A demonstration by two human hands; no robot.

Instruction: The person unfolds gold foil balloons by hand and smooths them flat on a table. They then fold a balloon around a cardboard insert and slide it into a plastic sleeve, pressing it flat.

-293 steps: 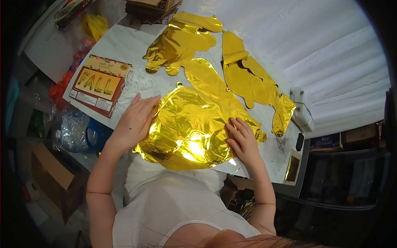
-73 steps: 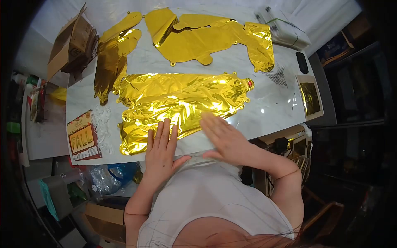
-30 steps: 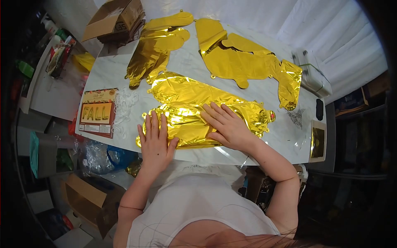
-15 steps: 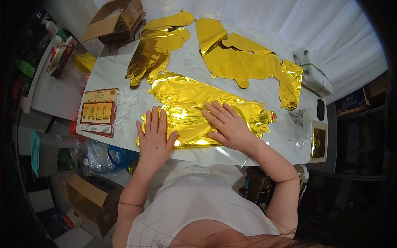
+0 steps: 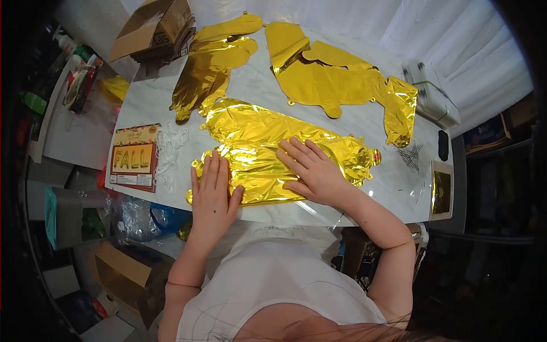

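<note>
A crinkled gold foil balloon point(image 5: 262, 128) lies flat near the front of the marble-patterned table point(image 5: 154, 108). My left hand point(image 5: 213, 191) rests palm down on its left end, fingers stretched away from me. On its middle lies my right hand point(image 5: 313, 171), also palm down with the fingers spread. Behind are two more gold foil pieces, one at the back left point(image 5: 208, 71) and a larger one at the back right point(image 5: 325, 80). A card marked FALL point(image 5: 134, 158) and a tangle of white string point(image 5: 169, 151) are left of my left hand.
An open cardboard box point(image 5: 151, 28) stands at the back left. Clear plastic packs point(image 5: 433, 97), a black object point(image 5: 443, 145) and a framed gold square point(image 5: 440, 191) line the right edge. Below the table at left are plastic bags point(image 5: 137, 216) and another box point(image 5: 122, 276).
The view has shifted slightly. Both hands keep nearly the same places on the foil, and nothing has been picked up or let go.
</note>
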